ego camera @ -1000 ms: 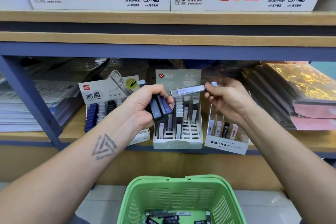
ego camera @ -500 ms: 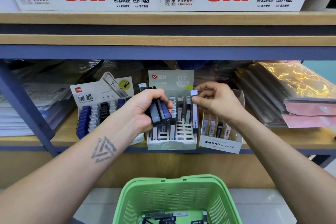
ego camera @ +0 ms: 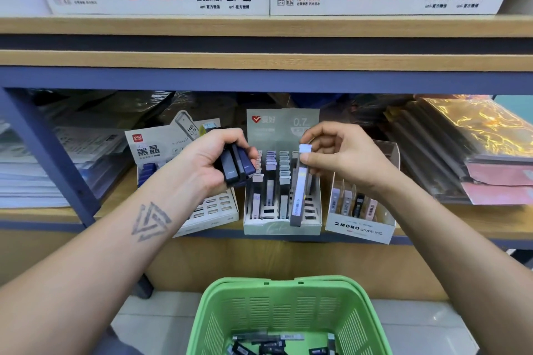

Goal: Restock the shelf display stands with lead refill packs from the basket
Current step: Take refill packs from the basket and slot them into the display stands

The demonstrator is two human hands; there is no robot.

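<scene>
Shelf-front stand (ego camera: 281,228): right hand (ego camera: 343,153) pinches grey pack (ego camera: 298,190), perhaps slotted; left hand (ego camera: 202,161) grips dark packs (ego camera: 238,166).

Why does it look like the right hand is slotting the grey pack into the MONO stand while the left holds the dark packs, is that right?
Not quite. In the head view the right hand pinches the grey pack over the middle 0.7 stand, not the MONO stand to its right. The left hand does hold the dark packs.

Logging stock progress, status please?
Right hand pinches grey pack upright over 0.7 stand. Left hand grips dark packs. Nothing blocking.
</scene>
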